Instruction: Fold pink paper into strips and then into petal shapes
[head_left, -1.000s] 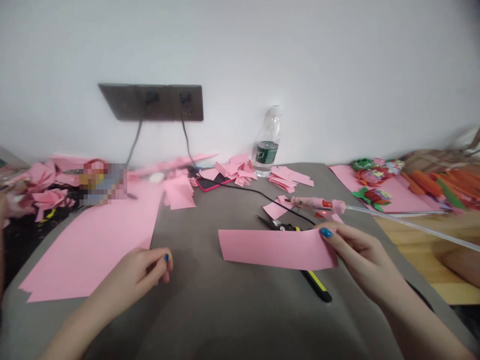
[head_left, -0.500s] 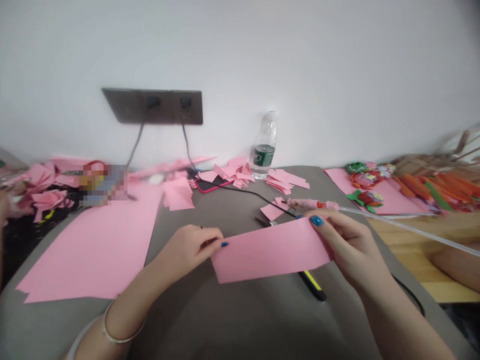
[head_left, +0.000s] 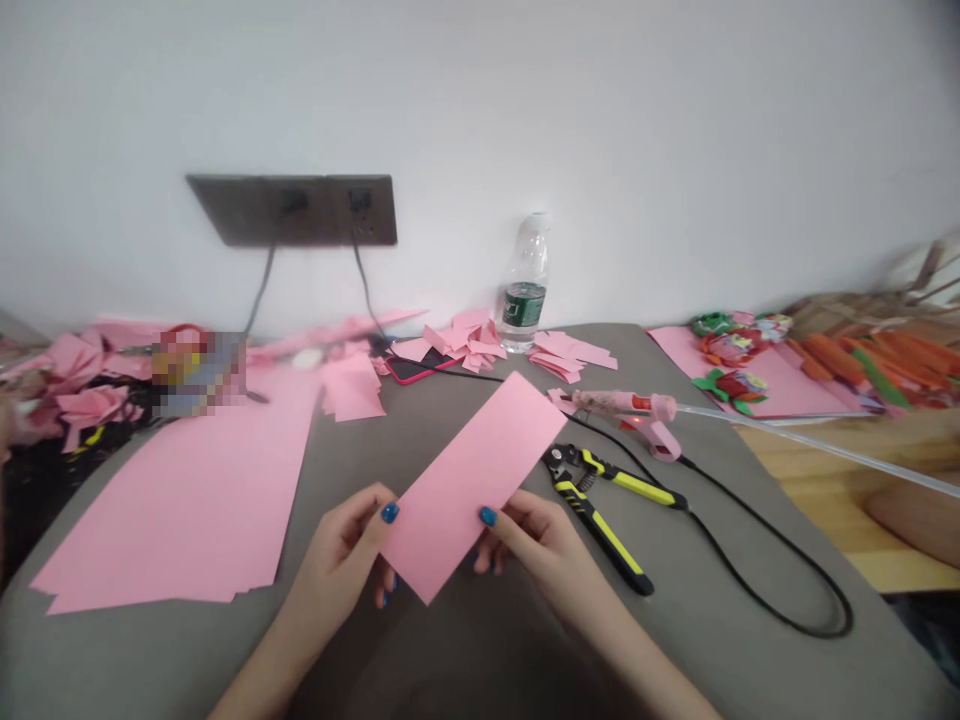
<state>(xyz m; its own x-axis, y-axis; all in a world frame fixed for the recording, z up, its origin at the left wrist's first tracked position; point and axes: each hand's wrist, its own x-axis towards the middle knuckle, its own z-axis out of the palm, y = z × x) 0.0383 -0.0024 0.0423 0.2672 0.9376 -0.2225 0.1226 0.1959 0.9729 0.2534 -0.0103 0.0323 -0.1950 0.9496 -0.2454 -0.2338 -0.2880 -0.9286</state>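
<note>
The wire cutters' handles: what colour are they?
The wire cutters' handles are black with bright yellow stripes, shown best in the head view.

A grey bench (head_left: pixel 420 430) holds pink paper sheets (head_left: pixel 172 500) and scraps (head_left: pixel 469 340). Yellow-handled pliers (head_left: pixel 592 525) lie near a pink glue gun (head_left: pixel 622 403); a phone (head_left: pixel 416 368) and water bottle (head_left: pixel 523 290) sit farther back.

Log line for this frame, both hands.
left hand: holds pink paper strip | right hand: holds same strip | beside: yellow-handled pliers | beyond: glue gun
</note>
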